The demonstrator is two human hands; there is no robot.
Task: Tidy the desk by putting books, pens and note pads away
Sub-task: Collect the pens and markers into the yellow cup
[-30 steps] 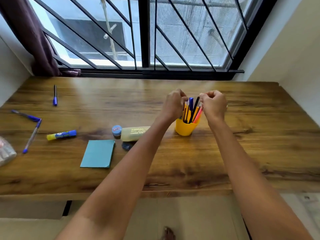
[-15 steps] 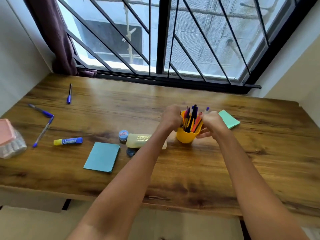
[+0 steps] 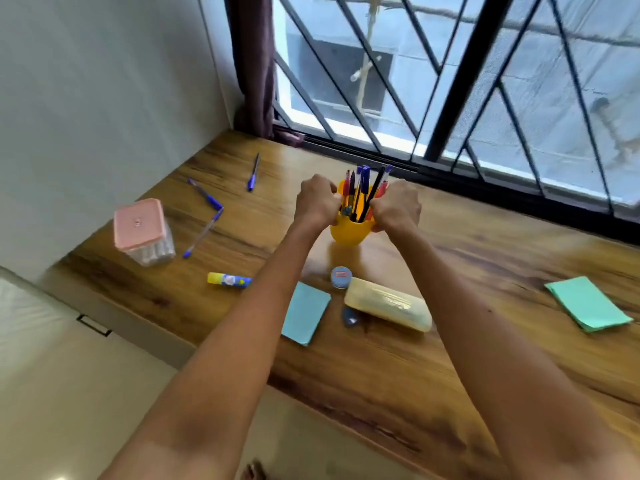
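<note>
Both fists, left hand (image 3: 317, 201) and right hand (image 3: 394, 205), apparently clasped round the yellow pen cup (image 3: 349, 232); upright.

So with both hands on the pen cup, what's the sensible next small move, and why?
Probably let go of the yellow cup and send the left hand to the nearest loose pen. Three pens lie on the desk to the left, outside the cup, which both hands grip, the right hand too.

Fingers (image 3: 337, 202) hidden behind knuckles; blue pad (image 3: 306, 311) partly under forearm.
</note>
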